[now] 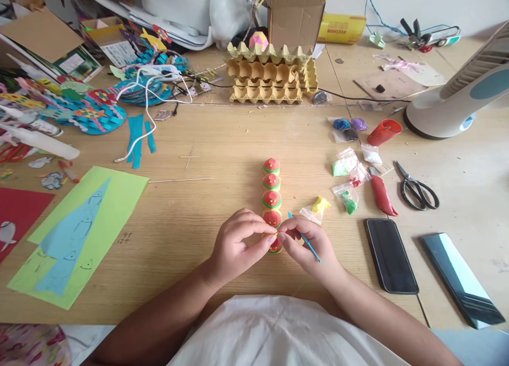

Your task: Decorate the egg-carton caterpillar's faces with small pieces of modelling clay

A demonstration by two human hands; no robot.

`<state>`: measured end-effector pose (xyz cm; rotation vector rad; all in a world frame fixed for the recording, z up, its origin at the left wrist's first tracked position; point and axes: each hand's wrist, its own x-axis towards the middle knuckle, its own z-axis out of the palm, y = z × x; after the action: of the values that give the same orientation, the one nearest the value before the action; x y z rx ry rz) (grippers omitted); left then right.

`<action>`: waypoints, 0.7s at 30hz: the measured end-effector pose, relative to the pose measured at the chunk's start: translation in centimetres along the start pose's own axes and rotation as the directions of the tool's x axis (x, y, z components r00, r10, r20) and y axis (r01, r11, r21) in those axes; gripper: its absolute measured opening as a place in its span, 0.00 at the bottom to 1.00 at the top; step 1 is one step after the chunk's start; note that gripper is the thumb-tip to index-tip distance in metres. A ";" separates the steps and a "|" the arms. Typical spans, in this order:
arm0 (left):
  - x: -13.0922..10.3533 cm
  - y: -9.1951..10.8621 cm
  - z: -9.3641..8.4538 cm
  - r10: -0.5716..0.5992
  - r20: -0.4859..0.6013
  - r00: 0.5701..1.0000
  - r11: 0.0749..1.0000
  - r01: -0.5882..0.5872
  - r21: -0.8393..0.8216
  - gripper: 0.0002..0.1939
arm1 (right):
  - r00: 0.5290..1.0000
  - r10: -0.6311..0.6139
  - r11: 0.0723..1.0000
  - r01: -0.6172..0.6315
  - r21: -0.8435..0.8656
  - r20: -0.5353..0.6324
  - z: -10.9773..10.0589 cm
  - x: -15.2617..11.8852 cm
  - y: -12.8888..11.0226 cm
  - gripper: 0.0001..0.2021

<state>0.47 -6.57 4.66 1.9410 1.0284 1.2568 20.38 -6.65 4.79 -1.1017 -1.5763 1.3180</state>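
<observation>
A row of several egg-carton cups (271,199), decorated in red, green and yellow, runs up the middle of the table. Over its near end my left hand (240,244) pinches a tiny yellow piece (276,233) between thumb and forefinger. My right hand (308,244) meets it there, its thumb and forefinger closed at the same piece. A thin blue tool (310,246) is also held in my right hand, slanting across the fingers. The nearest cup is partly hidden by my fingers. Yellow clay (320,205) in an open bag lies just beyond my right hand.
Right: clay bags (350,201), a red-handled cutter (384,195), scissors (417,191), a phone (392,255), a glossy dark slab (461,278), a red cup (384,132) and a white fan (449,106). Left: green paper (119,196) and a white cable (147,109). Egg cartons (266,79) stand behind.
</observation>
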 end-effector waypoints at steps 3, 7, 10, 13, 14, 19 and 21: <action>0.0 0.0 0.0 -0.019 0.001 1.000 1.000 0.019 -0.014 0.07 | 1.000 0.002 1.000 -0.002 -0.006 0.000 0.0 0.0 -0.1 0.07; 0.0 0.1 0.1 -0.031 -0.004 1.000 0.999 0.031 -0.028 0.07 | 1.000 0.008 1.000 -0.008 -0.005 0.001 0.0 -0.1 0.0 0.07; 0.1 -0.1 0.1 -0.053 -0.023 0.998 0.998 0.052 -0.034 0.06 | 0.999 0.034 0.999 -0.034 0.015 -0.001 0.0 0.1 0.2 0.07; 0.3 -0.2 -0.1 -0.114 -0.051 0.992 0.993 0.114 -0.014 0.06 | 0.998 0.049 0.999 -0.048 0.018 -0.050 -0.3 0.7 0.4 0.09; 0.4 -0.2 -0.2 -0.143 -0.063 0.988 0.990 0.143 -0.007 0.06 | 0.996 0.051 0.999 -0.050 0.017 -0.079 -0.5 1.0 0.4 0.10; 1.6 0.0 -0.9 -0.230 -0.088 0.969 0.972 0.233 0.019 0.06 | 0.980 0.050 0.998 -0.055 -0.023 -0.192 -2.4 3.5 -0.8 0.11; 2.6 -0.4 -1.3 -0.256 -0.067 0.964 0.966 0.259 0.025 0.07 | 0.979 -0.004 0.992 -0.021 -0.122 -0.201 -3.2 5.1 -1.0 0.10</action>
<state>-0.21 -3.99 6.02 1.7338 1.2953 1.1661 21.68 -0.91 6.45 -1.2777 -1.5188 1.0884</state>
